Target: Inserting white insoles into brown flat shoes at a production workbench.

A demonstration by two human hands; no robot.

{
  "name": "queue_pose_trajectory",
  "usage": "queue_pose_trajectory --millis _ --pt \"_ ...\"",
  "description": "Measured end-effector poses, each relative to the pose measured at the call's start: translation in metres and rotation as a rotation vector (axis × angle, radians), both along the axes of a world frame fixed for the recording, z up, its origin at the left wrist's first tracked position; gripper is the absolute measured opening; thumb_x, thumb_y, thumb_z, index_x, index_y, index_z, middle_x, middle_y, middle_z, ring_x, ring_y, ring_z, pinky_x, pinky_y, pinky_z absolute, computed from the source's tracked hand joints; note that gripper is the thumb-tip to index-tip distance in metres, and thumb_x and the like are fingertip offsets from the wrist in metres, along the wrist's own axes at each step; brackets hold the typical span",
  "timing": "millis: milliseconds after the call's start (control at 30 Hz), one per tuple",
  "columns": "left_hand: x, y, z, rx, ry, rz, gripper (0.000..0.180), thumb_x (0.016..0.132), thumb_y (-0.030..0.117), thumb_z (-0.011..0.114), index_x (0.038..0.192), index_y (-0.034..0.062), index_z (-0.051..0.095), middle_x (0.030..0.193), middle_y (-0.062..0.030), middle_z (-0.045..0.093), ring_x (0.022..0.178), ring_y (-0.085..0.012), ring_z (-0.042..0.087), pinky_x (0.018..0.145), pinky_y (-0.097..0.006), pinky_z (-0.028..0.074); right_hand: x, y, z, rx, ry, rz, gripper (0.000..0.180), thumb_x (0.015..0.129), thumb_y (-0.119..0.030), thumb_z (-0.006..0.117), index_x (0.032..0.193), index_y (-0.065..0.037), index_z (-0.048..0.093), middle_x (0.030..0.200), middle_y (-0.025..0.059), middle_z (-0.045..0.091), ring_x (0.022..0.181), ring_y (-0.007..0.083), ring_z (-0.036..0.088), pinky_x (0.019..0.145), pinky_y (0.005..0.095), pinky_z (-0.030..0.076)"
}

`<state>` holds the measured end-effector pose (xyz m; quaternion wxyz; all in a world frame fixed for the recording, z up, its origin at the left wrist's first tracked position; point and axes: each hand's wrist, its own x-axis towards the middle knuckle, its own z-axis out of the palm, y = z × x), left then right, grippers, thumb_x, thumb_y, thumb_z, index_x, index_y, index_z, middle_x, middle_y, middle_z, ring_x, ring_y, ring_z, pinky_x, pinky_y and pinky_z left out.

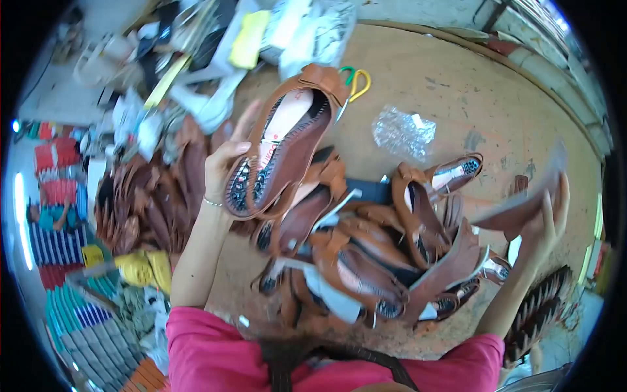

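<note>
My left hand is closed on a brown slingback shoe with a bow on its toe and a pale insole, raised above the table's left half. Off to the right, my right hand grips a flat, brown, sole-shaped piece, partly smeared by motion. Between my arms lies a heap of similar brown shoes, several with bows, mixed with pale grey strips. One separate shoe rests at the heap's far right. Scissors with green and yellow handles show partly behind the raised shoe.
Crumpled clear plastic lies on the brown table. Many brown shoe parts are piled at the left. Plastic bags and a yellow packet stand at the back left. Beyond the left side, a person in teal is near stacked coloured pieces.
</note>
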<state>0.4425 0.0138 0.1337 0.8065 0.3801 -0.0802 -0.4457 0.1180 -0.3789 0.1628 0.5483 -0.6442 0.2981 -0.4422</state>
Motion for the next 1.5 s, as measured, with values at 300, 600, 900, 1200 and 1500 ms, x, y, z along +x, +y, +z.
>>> queue_pose_trajectory --millis 300,600,900,1200,1500 --pt "-0.203 0.237 0.045 0.541 -0.092 -0.164 0.11 0.058 0.021 0.079 0.151 -0.0038 0.024 0.148 -0.0123 0.039 0.139 -0.0207 0.035 0.116 -0.033 0.022 -0.143 0.217 -0.013 1.085 -0.274 0.527 0.072 0.095 -0.033 0.059 0.149 0.0 0.027 0.115 0.0146 0.048 0.087 0.0167 0.05 0.084 0.0339 0.047" --pt "-0.261 0.389 -0.034 0.824 -0.313 -0.555 0.085 0.068 -0.002 0.067 0.148 0.0034 0.038 0.139 -0.0117 0.051 0.121 -0.02 0.054 0.104 -0.035 0.043 -0.139 0.397 -0.048 1.131 -0.182 0.477 0.066 0.1 -0.045 0.048 0.147 -0.001 0.032 0.122 0.0206 0.053 0.084 0.0171 0.048 0.08 0.0345 0.046" --pt "-0.227 0.406 -0.135 1.034 -0.814 -0.814 0.036 0.084 0.012 0.06 0.118 0.0046 0.068 0.102 -0.022 0.07 0.091 -0.0275 0.07 0.084 -0.036 0.053 -0.187 0.488 -0.082 0.927 -0.153 0.331 0.063 0.103 -0.043 0.041 0.146 0.002 0.034 0.132 0.0288 0.052 0.09 0.0212 0.06 0.084 0.0352 0.054" --pt "-0.232 0.483 -0.145 1.007 -1.305 0.1 0.024 0.092 0.017 0.064 0.111 0.0044 0.071 0.086 -0.0113 0.065 0.065 -0.0241 0.06 0.062 -0.033 0.049 -0.15 0.612 -0.089 -0.789 0.691 0.422 0.038 0.079 -0.003 0.064 0.116 -0.004 0.069 0.121 0.0128 0.062 0.112 0.0291 0.06 0.105 0.0421 0.04" --pt "-0.279 0.509 -0.215 0.831 -0.922 0.294 0.044 0.086 0.023 0.075 0.124 0.0021 0.065 0.078 -0.006 0.057 0.056 -0.0104 0.053 0.054 -0.027 0.046 -0.063 0.708 -0.194 -0.766 0.542 0.701 0.028 0.074 -0.007 0.074 0.101 -0.01 0.077 0.118 0.0089 0.067 0.11 0.0264 0.06 0.098 0.0402 0.044"
